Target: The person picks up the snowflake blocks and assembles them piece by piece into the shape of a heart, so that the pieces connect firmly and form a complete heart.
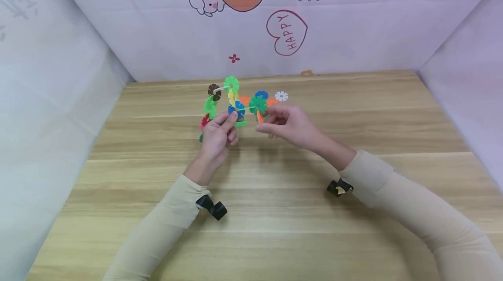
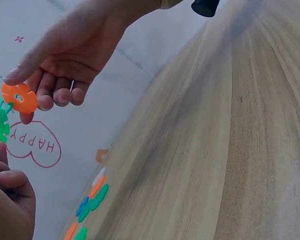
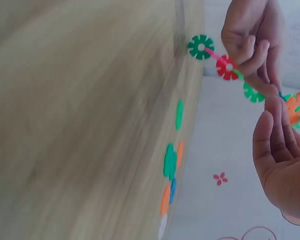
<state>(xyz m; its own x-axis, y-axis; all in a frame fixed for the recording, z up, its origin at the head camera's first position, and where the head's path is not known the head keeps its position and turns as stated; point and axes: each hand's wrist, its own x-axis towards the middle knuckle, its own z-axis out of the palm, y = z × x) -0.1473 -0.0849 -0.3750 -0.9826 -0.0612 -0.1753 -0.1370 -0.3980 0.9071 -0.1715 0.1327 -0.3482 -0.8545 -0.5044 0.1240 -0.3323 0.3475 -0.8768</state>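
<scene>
A chain of slotted plastic snowflake discs hangs from my left hand (image 1: 217,138), whose thumb and fingers pinch a blue snowflake disc (image 1: 237,108). From there the chain runs past a yellow disc (image 1: 232,97) and a light green disc (image 1: 231,84) to a brown disc (image 1: 214,90). On the other side, a green disc (image 1: 258,104) joins an orange snowflake disc (image 2: 19,97). My right hand (image 1: 295,125) pinches that orange disc between thumb and index finger. In the right wrist view, my right fingers partly hide the joint; a red disc (image 3: 227,67) hangs farther down.
Loose discs lie on the wooden table (image 1: 267,211) behind my hands, among them a white disc (image 1: 281,96) and a blue disc (image 1: 261,94). A printed white cloth (image 1: 165,41) rises at the back edge. Black wrist cameras (image 1: 212,207) sit on both sleeves.
</scene>
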